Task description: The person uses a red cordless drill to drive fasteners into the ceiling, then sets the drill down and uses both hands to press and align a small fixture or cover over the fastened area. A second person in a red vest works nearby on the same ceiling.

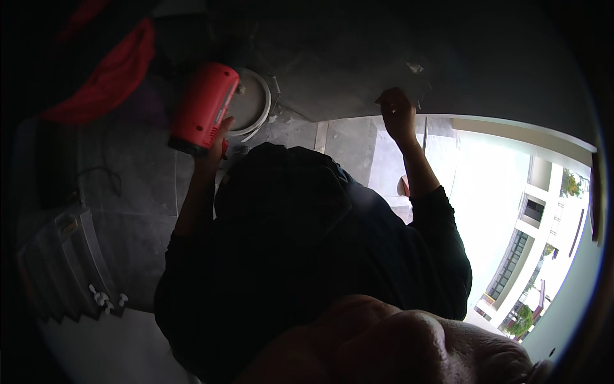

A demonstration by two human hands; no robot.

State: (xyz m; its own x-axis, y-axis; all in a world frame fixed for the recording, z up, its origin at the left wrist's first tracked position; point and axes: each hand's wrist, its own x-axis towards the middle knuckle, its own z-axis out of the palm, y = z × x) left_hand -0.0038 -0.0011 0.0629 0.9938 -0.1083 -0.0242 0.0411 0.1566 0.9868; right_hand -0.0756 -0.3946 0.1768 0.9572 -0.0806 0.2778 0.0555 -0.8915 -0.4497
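My left hand [219,137] is closed on a red power tool [199,102], whose thick cylindrical body tilts over a round pale bucket [254,96]. My right hand [400,115] is raised near the dark grey wall [473,70], fingers curled round a small thin dark piece, possibly a blade, too dim to make out. Just above it, small pale marks [416,67] show on the wall.
Red and black fabric [109,89] lies at the upper left. Several grey panels [61,256] with white plastic pieces [102,297] are at the lower left, over grey floor tiles [134,173]. A bright opening [492,185] on the right shows a building and trees.
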